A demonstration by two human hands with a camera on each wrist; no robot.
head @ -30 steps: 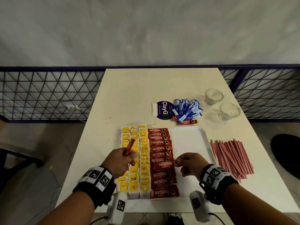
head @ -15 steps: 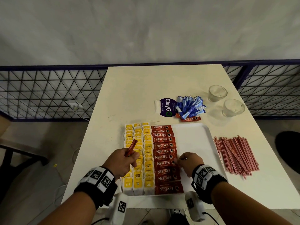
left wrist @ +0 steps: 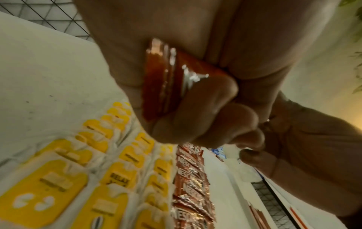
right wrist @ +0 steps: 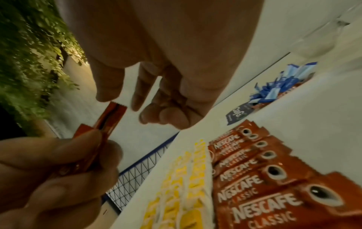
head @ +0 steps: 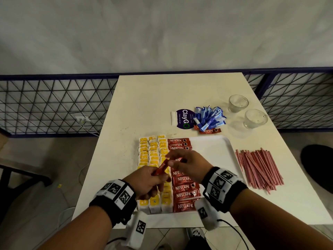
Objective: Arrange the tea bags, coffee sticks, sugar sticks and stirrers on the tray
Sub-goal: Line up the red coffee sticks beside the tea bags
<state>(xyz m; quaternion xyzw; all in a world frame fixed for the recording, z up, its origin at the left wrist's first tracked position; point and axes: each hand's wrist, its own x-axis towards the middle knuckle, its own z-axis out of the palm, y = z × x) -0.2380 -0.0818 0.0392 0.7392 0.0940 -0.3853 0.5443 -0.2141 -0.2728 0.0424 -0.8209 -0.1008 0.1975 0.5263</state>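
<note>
While a small bundle of red coffee sticks (head: 161,168) is gripped in the curled fingers of the left hand (head: 147,183), it is held above the tray (head: 214,152), over the near part of the yellow rows. In the left wrist view the bundle (left wrist: 166,80) is seen clamped between thumb and fingers, with several sticks pressed together. The right hand (head: 189,165) is raised just beside the bundle's upper end, above the tray's middle; its thumb and forefinger are parted and loosely bent, and nothing is held in it. In the right wrist view the thumb tip (right wrist: 105,93) is seen just at the top of the sticks (right wrist: 109,119); whether it touches cannot be told.

On the tray's left part, tea bags (head: 153,152) are laid in three yellow rows. Directly to their right, a column of Nescafé coffee sticks (head: 183,188) is laid, each overlapping the next. The tray's right part is bare white.

Beyond the tray's far edge, a pile of blue sugar sticks (head: 210,118) is heaped on the tabletop (head: 144,105), with two loose coffee sticks (head: 210,131) at its near side and a round purple sticker (head: 185,119) to its left. Two glasses (head: 238,103) are set beyond the tray's far right corner. Red stirrers (head: 259,168) are spread on the tabletop right of the tray.
</note>
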